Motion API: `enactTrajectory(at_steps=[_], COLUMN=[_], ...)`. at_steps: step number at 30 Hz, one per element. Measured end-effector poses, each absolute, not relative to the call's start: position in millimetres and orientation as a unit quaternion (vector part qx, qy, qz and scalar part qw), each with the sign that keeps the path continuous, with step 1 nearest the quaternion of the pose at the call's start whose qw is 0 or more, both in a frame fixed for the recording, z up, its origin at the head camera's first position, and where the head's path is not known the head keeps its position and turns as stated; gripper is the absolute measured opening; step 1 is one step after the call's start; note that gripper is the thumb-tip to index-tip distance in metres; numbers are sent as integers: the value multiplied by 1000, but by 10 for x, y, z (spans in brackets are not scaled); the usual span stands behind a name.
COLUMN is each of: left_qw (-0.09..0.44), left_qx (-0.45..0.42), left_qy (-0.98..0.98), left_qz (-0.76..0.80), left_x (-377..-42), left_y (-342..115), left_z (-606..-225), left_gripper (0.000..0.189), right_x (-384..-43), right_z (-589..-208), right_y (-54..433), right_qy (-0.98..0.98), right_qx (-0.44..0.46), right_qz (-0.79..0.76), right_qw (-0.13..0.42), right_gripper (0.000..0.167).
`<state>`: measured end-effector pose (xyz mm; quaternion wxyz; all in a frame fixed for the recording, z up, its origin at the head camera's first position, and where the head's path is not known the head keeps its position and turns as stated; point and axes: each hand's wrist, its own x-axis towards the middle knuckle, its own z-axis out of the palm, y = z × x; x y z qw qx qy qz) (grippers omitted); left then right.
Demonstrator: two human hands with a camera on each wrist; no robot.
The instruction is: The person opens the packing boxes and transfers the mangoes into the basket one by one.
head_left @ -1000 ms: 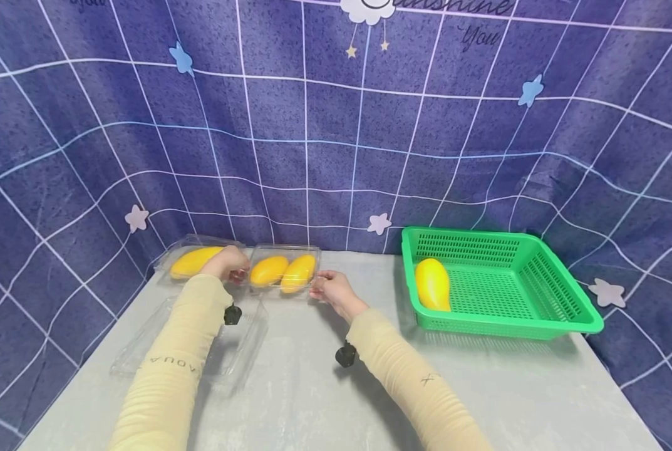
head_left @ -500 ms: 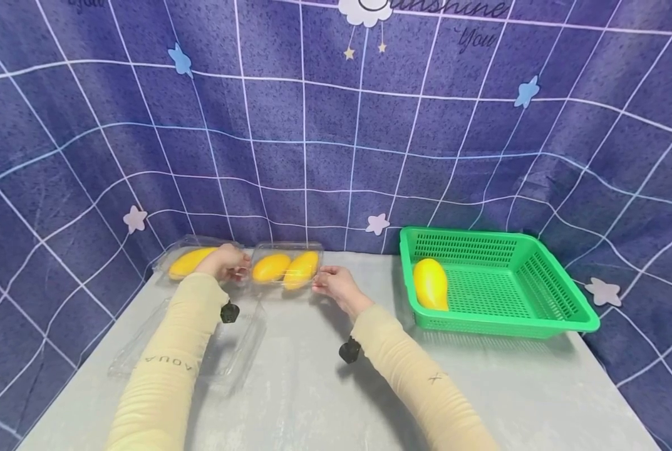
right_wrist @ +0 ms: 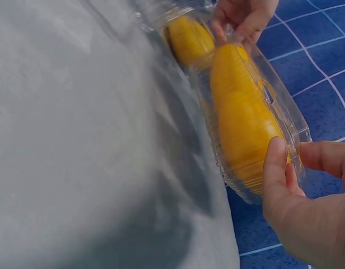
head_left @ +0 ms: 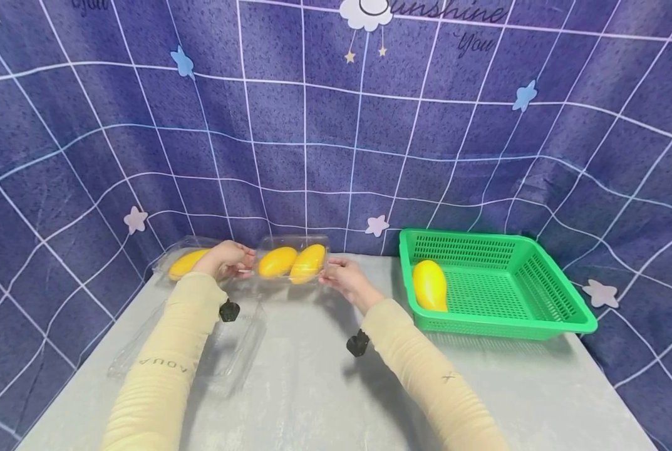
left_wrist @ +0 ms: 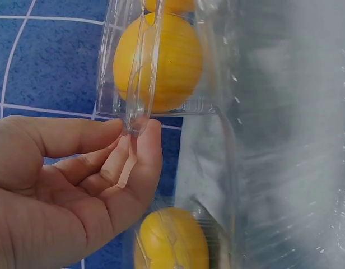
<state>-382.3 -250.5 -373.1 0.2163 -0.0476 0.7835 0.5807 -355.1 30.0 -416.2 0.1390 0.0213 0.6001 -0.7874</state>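
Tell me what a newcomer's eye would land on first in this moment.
Probably the clear clamshell box with two yellow mangoes, held at its ends between the left hand and the right hand near the table's far edge. Next, the bright green basket on the right with one mango inside, against the blue grid-patterned backdrop.

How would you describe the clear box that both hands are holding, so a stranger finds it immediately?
Start at the green basket; look left along the backdrop. The clear box sits between both hands. It holds two mangoes; the neighbouring box shows one.
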Motion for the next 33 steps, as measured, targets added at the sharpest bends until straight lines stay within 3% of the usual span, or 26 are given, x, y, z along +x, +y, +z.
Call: enactTrajectory(at_steps=[15, 27, 33], left_qw=[199, 185, 172], left_qx=[-15, -3, -8], left_qy=[785, 786, 779], left_qz=[586, 590, 603], left_x=[-3752, -3658, -3588], left_y=[-2405, -2306, -2227], left_z=[-3551, -3432, -3392], left_gripper=[50, 49, 49], right_x=[-3580, -3438, -3395], right_z=[-4021, -3713, -3614], right_y=[497, 642, 764], right_qy=[600, 607, 611], right_qx=[14, 13, 3], right_qz=[-788, -778, -774], right_qw=[138, 162, 168], right_gripper=[39, 51, 47])
